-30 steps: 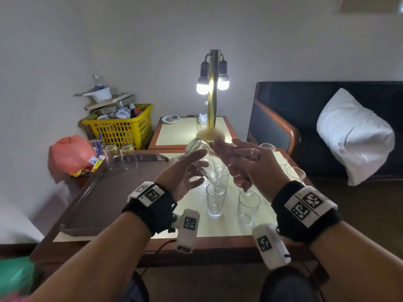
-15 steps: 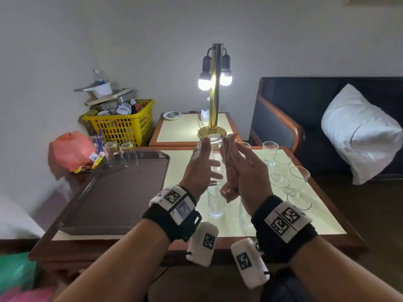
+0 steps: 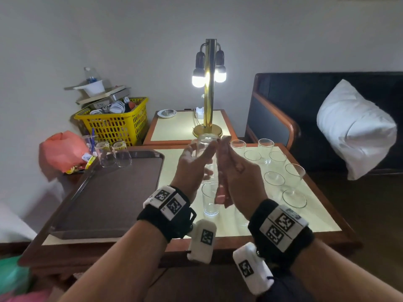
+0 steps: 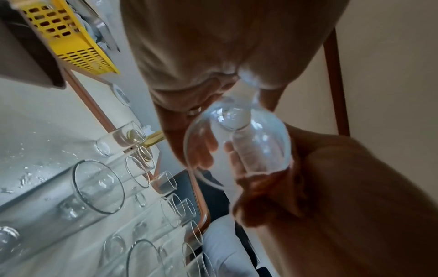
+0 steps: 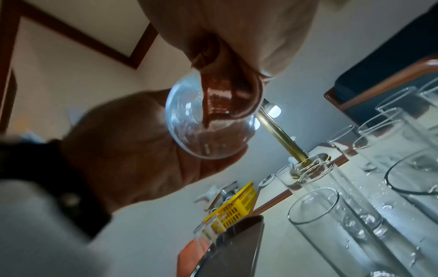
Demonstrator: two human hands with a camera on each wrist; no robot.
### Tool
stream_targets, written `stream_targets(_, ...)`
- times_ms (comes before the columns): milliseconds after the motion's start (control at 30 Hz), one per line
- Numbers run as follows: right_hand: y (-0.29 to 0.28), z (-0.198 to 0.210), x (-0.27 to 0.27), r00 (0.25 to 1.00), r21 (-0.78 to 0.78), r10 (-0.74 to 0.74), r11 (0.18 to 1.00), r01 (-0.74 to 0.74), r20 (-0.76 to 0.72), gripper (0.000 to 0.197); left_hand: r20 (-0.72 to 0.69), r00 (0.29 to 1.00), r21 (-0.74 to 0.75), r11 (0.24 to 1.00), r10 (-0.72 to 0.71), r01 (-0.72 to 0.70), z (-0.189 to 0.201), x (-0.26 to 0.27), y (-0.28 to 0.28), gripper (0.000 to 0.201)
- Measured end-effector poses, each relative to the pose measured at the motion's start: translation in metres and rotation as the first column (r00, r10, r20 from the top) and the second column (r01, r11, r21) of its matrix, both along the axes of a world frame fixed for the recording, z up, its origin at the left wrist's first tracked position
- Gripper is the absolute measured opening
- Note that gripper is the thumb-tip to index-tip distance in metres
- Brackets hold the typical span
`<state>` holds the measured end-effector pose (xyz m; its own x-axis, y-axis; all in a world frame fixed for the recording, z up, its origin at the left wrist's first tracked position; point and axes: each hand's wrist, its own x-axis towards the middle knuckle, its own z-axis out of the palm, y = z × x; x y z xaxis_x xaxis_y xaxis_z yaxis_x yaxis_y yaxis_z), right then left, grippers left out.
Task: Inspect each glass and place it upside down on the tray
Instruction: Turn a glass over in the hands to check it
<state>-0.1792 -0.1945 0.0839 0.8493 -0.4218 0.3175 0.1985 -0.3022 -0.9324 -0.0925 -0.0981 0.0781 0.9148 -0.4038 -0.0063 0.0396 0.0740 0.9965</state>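
Both hands hold one clear glass [image 3: 205,153] upright in the air above the table, in front of the lamp base. My left hand [image 3: 192,168] wraps its left side and my right hand [image 3: 237,177] presses its right side. The wrist views look into the glass's [image 4: 237,142] open mouth [image 5: 208,127], so its mouth faces down. The brown tray [image 3: 109,192] lies on the table's left half. Two glasses [image 3: 104,153] [image 3: 122,153] stand upside down at its far edge. Several upright glasses [image 3: 274,179] stand on the table to the right, and one [image 3: 209,201] is directly below my hands.
A lit brass lamp [image 3: 209,88] stands on a side table behind. A yellow basket [image 3: 113,123] of clutter, an orange bag [image 3: 63,149] and a plastic cup [image 3: 89,142] sit by the tray's far left corner. A dark sofa with a white pillow [image 3: 355,127] is on the right.
The glass was tilted toward the lamp a second ago; it now stands vertical between my hands, mouth down. Both hands have closed in around it.
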Motion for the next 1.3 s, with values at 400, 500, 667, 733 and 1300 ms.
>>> stream_targets(400,0.001,0.001,0.0,0.997,-0.053,-0.069,0.996,0.068,-0.026,0.043,-0.098,0.986,-0.028,0.991,-0.132,0.13,0.005,-0.005,0.002,0.047)
stream_targets(500,-0.002,0.003,-0.002,0.995,-0.019,-0.104,0.994,0.104,-0.007,0.038,-0.029,0.994,-0.002,0.994,-0.108,0.108,0.004,-0.004,0.001,0.057)
stream_targets(667,0.002,0.007,0.0,0.995,-0.078,-0.093,0.993,0.091,-0.022,0.047,-0.025,0.988,-0.005,0.989,-0.15,0.149,0.007,-0.009,0.001,0.053)
stream_targets(733,-0.003,0.01,0.001,0.994,-0.033,-0.109,0.994,0.109,-0.015,0.048,0.001,0.985,0.033,0.985,-0.17,0.17,0.005,-0.009,0.001,0.062)
stream_targets(1300,0.003,0.008,-0.006,0.998,-0.04,-0.062,0.997,0.062,-0.017,0.04,0.022,0.998,-0.038,0.997,-0.066,0.067,0.005,-0.007,0.002,0.066)
